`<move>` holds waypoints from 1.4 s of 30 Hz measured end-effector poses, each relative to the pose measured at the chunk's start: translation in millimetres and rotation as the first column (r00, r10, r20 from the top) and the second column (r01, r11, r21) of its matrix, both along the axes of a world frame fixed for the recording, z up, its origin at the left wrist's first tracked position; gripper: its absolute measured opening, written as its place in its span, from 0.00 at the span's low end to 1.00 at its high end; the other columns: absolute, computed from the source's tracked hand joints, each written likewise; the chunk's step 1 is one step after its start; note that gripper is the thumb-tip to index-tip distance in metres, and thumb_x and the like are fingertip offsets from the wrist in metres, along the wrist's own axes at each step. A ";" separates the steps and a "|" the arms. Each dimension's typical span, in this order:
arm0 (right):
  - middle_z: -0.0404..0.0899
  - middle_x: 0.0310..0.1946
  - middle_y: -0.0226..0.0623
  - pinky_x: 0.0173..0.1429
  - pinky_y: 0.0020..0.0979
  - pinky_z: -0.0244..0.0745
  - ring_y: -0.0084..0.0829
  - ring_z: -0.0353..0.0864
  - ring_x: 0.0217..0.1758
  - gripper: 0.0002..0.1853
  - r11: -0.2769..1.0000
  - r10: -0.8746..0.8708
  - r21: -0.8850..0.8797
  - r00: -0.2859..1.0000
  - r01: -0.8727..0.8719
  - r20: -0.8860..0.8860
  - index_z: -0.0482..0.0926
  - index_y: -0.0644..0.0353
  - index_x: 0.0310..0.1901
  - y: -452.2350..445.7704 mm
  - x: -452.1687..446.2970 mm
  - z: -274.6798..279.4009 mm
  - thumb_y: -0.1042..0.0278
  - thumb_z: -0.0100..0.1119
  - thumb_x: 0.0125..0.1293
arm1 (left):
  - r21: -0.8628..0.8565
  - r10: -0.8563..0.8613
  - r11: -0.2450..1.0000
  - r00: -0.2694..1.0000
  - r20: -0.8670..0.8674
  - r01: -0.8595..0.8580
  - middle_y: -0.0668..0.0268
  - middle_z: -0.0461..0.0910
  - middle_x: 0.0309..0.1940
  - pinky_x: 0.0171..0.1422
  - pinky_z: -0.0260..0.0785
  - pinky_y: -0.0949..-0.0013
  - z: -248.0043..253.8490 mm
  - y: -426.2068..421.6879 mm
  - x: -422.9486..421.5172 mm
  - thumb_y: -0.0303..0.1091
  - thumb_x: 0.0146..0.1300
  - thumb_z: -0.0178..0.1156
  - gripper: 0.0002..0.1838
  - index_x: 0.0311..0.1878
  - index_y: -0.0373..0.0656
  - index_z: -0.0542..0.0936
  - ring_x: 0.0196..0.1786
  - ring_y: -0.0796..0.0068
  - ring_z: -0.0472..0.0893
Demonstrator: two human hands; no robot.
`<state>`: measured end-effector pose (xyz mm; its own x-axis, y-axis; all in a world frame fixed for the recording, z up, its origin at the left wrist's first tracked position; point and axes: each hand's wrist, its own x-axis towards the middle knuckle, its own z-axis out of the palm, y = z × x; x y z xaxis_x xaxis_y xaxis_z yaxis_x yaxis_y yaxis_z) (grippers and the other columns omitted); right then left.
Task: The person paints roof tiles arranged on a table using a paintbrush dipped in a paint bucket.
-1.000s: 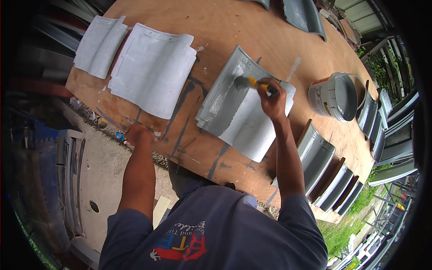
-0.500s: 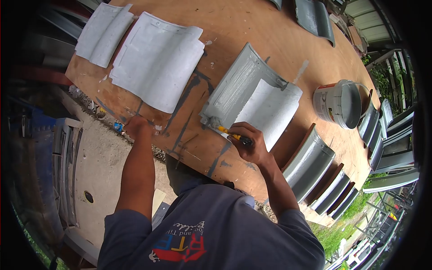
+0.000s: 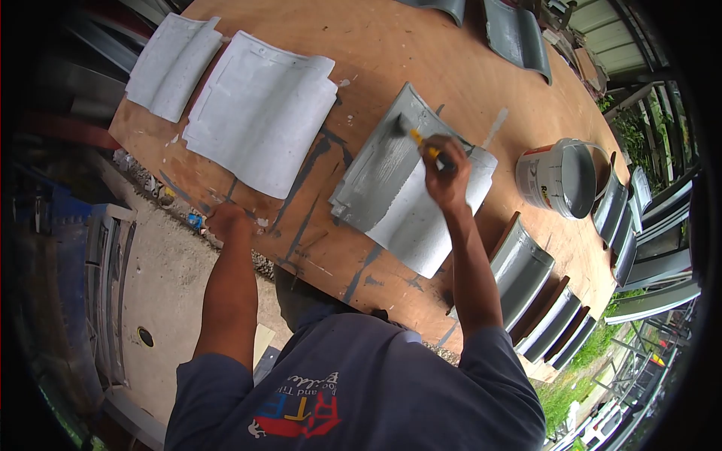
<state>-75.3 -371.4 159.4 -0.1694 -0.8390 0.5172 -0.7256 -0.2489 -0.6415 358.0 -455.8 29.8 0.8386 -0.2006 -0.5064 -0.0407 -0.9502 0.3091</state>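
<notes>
My right hand point(image 3: 445, 171) is closed around a paintbrush point(image 3: 416, 136) with a yellow handle. Its dark bristles touch the upper left part of a curved roof tile point(image 3: 376, 161). Wet grey paint covers the tile's left side, while the right side is still pale and whitish, with a ragged line between. At the near left edge of the wooden board point(image 3: 316, 240), my left hand point(image 3: 229, 222) rests with fingers curled; whether anything is in them is hidden.
Two pale tiles point(image 3: 263, 113) lie at the left of the board. A paint bucket point(image 3: 556, 179) with grey inside stands to the right. Several grey tiles point(image 3: 520, 270) line the right edge, and more grey tiles point(image 3: 517, 37) are at the far side. Dark paint streaks mark the wood.
My right hand has carried the brush from the tile's near left corner up to its far left part. Grey strokes now reach further right on the tile. My left hand stays put.
</notes>
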 end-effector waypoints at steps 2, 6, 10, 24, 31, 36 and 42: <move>0.86 0.44 0.50 0.49 0.41 0.86 0.49 0.90 0.47 0.12 0.990 0.131 0.054 0.991 -0.133 0.038 0.85 0.65 0.46 39.8 38.6 -4.1 0.85 0.73 0.61 | -0.027 0.010 1.000 0.999 0.039 -0.009 0.45 0.78 0.67 0.70 0.80 0.44 -13.8 0.2 3.9 0.47 0.84 0.34 0.29 0.69 0.32 0.70 0.68 0.44 0.82; 0.86 0.46 0.50 0.52 0.40 0.85 0.48 0.89 0.49 0.14 0.898 0.295 0.261 0.924 -0.355 0.241 0.85 0.66 0.49 112.5 85.6 -0.8 0.84 0.74 0.61 | -0.046 0.035 0.998 0.999 0.037 -0.034 0.45 0.79 0.67 0.71 0.79 0.43 -18.5 -1.3 6.6 0.47 0.84 0.31 0.30 0.68 0.33 0.72 0.68 0.44 0.82; 0.86 0.44 0.49 0.50 0.36 0.83 0.43 0.89 0.47 0.11 0.891 0.200 0.299 0.887 -0.341 0.415 0.86 0.66 0.47 114.0 77.2 9.2 0.82 0.74 0.63 | -0.019 -0.028 0.999 0.998 0.048 0.028 0.45 0.79 0.67 0.69 0.81 0.43 -29.0 -3.3 15.1 0.48 0.84 0.31 0.31 0.69 0.32 0.71 0.68 0.44 0.82; 0.85 0.46 0.50 0.48 0.42 0.84 0.54 0.89 0.47 0.11 0.994 -0.096 0.036 0.991 0.100 -0.096 0.84 0.63 0.47 31.6 -28.0 -6.1 0.82 0.72 0.64 | 0.039 -0.059 0.997 0.997 -0.049 0.061 0.47 0.78 0.68 0.68 0.85 0.48 -2.9 1.4 4.4 0.45 0.76 0.62 0.34 0.72 0.30 0.65 0.67 0.48 0.82; 0.87 0.45 0.45 0.46 0.34 0.84 0.40 0.89 0.42 0.10 0.929 0.117 0.323 0.971 -0.180 0.208 0.86 0.65 0.45 78.3 10.7 37.8 0.82 0.75 0.63 | 0.031 -0.053 0.998 0.998 -0.016 0.054 0.46 0.78 0.68 0.68 0.85 0.48 3.6 3.4 -3.5 0.46 0.79 0.54 0.31 0.72 0.29 0.65 0.68 0.47 0.82; 0.87 0.44 0.47 0.48 0.38 0.84 0.47 0.90 0.43 0.09 0.988 -0.133 0.071 0.989 0.137 -0.057 0.86 0.66 0.46 25.4 -49.3 29.7 0.80 0.72 0.65 | 0.088 -0.147 0.985 0.988 -0.048 0.150 0.47 0.78 0.69 0.67 0.85 0.46 -46.6 -2.4 28.0 0.49 0.82 0.45 0.29 0.70 0.31 0.68 0.68 0.45 0.82; 0.88 0.45 0.49 0.50 0.42 0.85 0.51 0.88 0.46 0.13 0.992 -0.054 0.096 0.971 0.079 -0.233 0.87 0.65 0.48 29.0 -34.9 -0.5 0.81 0.73 0.61 | 0.057 -0.100 0.993 0.995 0.005 0.100 0.46 0.78 0.68 0.70 0.82 0.44 -11.9 1.2 5.4 0.47 0.84 0.37 0.28 0.70 0.32 0.70 0.68 0.44 0.81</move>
<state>-110.2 -342.5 158.8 -0.1134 -0.8810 0.4594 -0.8692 -0.1360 -0.4754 363.3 -454.5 17.9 0.8199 -0.2548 -0.5126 -0.1384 -0.9571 0.2544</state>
